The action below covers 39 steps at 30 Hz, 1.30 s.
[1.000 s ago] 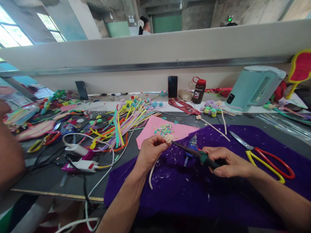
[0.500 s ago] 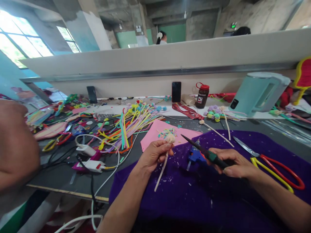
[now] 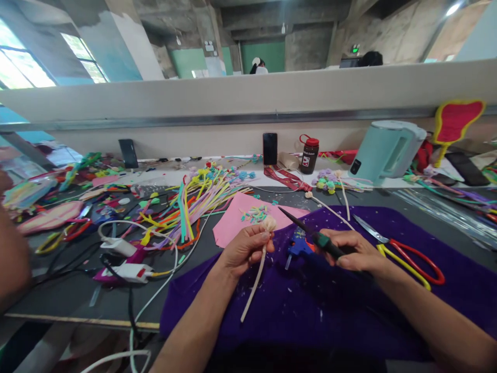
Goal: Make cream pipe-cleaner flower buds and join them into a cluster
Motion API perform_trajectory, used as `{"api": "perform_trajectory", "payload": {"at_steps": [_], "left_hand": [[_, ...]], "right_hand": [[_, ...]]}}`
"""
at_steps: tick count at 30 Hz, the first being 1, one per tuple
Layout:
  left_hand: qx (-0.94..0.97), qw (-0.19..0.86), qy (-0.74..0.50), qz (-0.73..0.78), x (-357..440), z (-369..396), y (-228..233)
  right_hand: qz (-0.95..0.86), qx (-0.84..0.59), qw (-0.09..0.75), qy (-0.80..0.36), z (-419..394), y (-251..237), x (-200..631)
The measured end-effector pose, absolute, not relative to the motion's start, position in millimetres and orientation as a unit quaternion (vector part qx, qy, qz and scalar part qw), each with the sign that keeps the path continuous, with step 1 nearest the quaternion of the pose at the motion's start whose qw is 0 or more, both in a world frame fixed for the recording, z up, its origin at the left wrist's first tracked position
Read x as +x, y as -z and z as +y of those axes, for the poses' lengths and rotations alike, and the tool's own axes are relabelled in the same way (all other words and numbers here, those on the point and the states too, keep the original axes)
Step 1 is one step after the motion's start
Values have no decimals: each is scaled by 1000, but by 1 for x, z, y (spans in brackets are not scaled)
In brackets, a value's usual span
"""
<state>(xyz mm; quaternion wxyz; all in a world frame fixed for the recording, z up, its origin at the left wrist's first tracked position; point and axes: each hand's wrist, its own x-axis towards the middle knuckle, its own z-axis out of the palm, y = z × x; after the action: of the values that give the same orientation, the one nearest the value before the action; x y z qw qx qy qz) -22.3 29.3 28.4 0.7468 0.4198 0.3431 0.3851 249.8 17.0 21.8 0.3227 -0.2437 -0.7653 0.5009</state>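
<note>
Head view, single entry.

- Left hand (image 3: 246,248): fingers closed on a cream stick (image 3: 254,282) just below its rolled bud (image 3: 269,223). The bud is raised clear of the cloth and turned toward the tool, seemingly so the tip can reach it; the stick's free end trails down toward the near edge of the table.
- Right hand (image 3: 355,252): fingers wrapped round the green-and-black handle of a pointed tool (image 3: 310,233). The dark tip slants up and left, ending just beside the bud, not plainly touching it.
- Purple cloth (image 3: 310,311): spread over the near right part of the table (image 3: 77,290) under both hands, flecked with pale scraps, likely there to catch them.
- Blue glue gun (image 3: 297,246): lying on the cloth between the hands, within easy reach.
- Scissors (image 3: 404,254): red and yellow handles, lying on the cloth right of the right hand, blades pointing toward the far edge.
- Pink sheet (image 3: 236,220): beyond the cloth, carrying small coloured bits.
- Coloured strips (image 3: 194,202): loose heap toward the middle left.
- Far edge: phone (image 3: 269,148) propped upright, dark bottle (image 3: 309,154), pale kettle (image 3: 386,151).
- Left edge: another person's arm (image 3: 13,259), blurred.
</note>
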Motion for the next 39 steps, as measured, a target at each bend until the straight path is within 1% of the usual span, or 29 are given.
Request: {"api": "perform_trajectory", "payload": {"at_steps": [5,8,12,15,20,25,33,36,39], "left_hand": [[443,728,-387,353,-24,18,-39],[465,722,-375,349,-20,1,-49],[494,732,-335,328,-8,-31,-53],[507,747,-303,304,5,-55,-50],[527,735,-290,311,22,-81,-44],[547,715,-295,320,30,-89,-37],[526,721,-308,329,34,-93,-15],[528,712,-320,335,35,-93,-11],[541,695,-327,343,33,-95,-10]], "right_hand": [[-783,-266,311,-468,11,-39,256],[-786,-279,325,-446,-1,-54,268],[-777,-311,359,-412,-39,-65,286],[-764,-345,366,-404,-80,-63,296],[-766,-397,319,-393,-139,-60,310],[-771,-429,275,-382,-173,-69,318],[-791,-452,236,-338,-190,-61,315],[-798,-450,219,-336,-188,-57,312],[-805,-441,220,-331,-185,-54,310]]}}
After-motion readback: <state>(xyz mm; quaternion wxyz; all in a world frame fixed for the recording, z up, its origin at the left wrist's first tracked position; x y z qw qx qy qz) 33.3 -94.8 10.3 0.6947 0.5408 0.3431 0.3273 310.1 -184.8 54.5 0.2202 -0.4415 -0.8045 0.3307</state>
